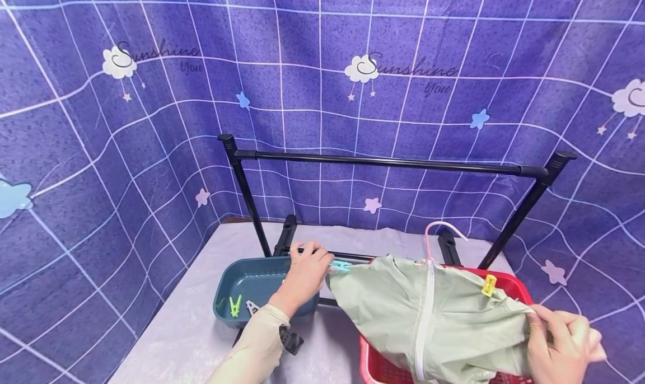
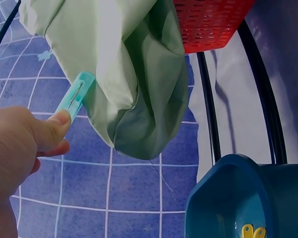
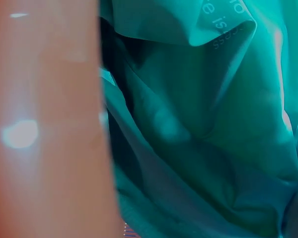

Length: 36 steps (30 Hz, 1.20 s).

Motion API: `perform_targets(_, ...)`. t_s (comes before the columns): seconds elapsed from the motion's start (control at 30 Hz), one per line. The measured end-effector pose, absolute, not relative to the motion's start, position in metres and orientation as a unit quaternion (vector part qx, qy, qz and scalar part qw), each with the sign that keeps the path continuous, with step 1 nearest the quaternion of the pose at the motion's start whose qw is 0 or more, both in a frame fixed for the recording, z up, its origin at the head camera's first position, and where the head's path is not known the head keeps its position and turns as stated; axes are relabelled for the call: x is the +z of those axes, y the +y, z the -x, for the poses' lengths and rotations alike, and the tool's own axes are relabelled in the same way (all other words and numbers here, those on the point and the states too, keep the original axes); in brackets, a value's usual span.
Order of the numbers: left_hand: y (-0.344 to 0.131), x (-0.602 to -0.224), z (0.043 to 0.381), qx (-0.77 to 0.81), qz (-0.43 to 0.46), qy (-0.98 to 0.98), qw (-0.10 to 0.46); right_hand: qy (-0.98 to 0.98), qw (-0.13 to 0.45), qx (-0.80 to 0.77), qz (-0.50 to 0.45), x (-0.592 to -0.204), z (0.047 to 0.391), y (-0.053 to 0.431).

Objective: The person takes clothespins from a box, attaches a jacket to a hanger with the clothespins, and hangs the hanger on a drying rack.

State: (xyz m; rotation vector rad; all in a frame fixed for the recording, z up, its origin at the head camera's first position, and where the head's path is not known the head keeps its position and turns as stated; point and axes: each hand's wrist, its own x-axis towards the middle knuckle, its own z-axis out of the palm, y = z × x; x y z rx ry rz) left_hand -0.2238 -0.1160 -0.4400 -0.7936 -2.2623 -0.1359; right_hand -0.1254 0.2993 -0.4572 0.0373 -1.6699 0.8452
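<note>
you seem to be clipping the jacket (image 1: 458, 317) to its hanger (image 1: 428, 247), above the basket (image 1: 509, 280). your left hand (image 1: 304, 269) pinches the teal clip (image 1: 340, 266) at the jacket's edge, left of the basket; your right hand (image 1: 559, 339) pinches the other end, at the basket's right. next likely calls for seating that clip firmly. mind the bin (image 1: 262, 286) left of the basket; above the basket, room opens toward the bar (image 1: 388, 162).
</note>
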Motion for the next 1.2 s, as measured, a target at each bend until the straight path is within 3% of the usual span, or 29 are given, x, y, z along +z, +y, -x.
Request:
perform_targets(0.37, -0.113, -0.439, 0.224, -0.060, 0.318, -0.874, 0.363, -0.723, 0.586, 0.366, -0.018, -0.454, 0.124, 0.297)
perform_targets(0.77, -0.112, -0.443, 0.225, -0.070, 0.318, -0.870, 0.370, -0.712, 0.589, 0.382, -0.025, -0.421, 0.110, 0.268)
perform_targets(1.2, -0.104, -0.440, 0.224, -0.070, 0.321, -0.858, 0.394, -0.717, 0.593, 0.365, -0.014, -0.457, 0.126, 0.297)
